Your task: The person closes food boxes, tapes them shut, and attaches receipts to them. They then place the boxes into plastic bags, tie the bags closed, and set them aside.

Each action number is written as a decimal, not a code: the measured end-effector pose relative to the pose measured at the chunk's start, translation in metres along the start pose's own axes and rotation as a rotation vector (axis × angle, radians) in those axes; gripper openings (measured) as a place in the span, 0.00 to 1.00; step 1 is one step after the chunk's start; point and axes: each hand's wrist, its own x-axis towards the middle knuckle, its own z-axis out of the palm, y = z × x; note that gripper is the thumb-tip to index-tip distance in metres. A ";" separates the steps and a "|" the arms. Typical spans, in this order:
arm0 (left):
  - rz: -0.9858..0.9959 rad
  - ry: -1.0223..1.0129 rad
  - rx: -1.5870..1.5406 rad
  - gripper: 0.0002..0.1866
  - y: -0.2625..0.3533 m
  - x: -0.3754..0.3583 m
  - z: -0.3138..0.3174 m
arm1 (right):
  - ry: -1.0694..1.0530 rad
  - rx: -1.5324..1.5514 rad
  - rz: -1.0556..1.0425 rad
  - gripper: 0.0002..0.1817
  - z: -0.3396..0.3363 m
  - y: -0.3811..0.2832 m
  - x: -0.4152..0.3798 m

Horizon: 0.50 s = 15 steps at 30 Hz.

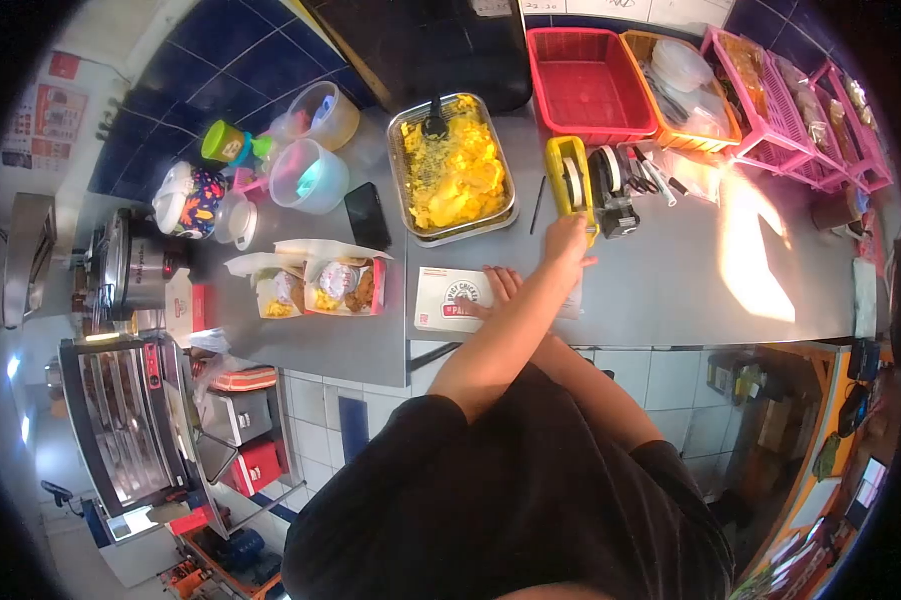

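Note:
My forearms cross, the left one over the right. My left hand (pixel 569 240) is at the near end of a yellow tape dispenser (pixel 559 165), fingers closed around that end; whether a strip of tape is between them is hidden. A roll of tape (pixel 573 182) sits in the dispenser. My right hand (pixel 501 290) lies with fingers spread over the right side of a closed white cardboard food box (pixel 436 300) with printed lettering. To the left stand two open food boxes (pixel 343 284) (pixel 279 292) holding fried chicken, yellow food and wrapped portions.
A metal tray (pixel 411 228) of yellow food with a black spoon stands behind the box. A phone (pixel 368 216), plastic tubs (pixel 309 176) and a black tape dispenser (pixel 621 218) are around it. Red (pixel 581 85) and orange baskets (pixel 716 140) line the back. The counter's front edge is near my body.

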 end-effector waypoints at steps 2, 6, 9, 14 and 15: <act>0.016 0.011 -0.100 0.21 -0.003 0.004 -0.003 | -0.012 0.009 -0.008 0.22 -0.004 0.000 0.002; 0.186 -0.101 -0.021 0.17 -0.022 -0.012 -0.016 | 0.097 0.035 0.019 0.25 0.002 0.001 0.003; 0.404 -0.093 0.068 0.13 -0.039 -0.025 -0.013 | -0.054 0.168 0.081 0.30 -0.012 -0.002 0.004; 0.757 -0.078 0.026 0.10 -0.072 -0.009 -0.013 | -0.139 0.195 0.108 0.34 -0.014 -0.003 0.010; 0.757 -0.062 0.021 0.10 -0.067 -0.010 -0.014 | -0.181 0.201 0.127 0.35 -0.015 -0.004 0.010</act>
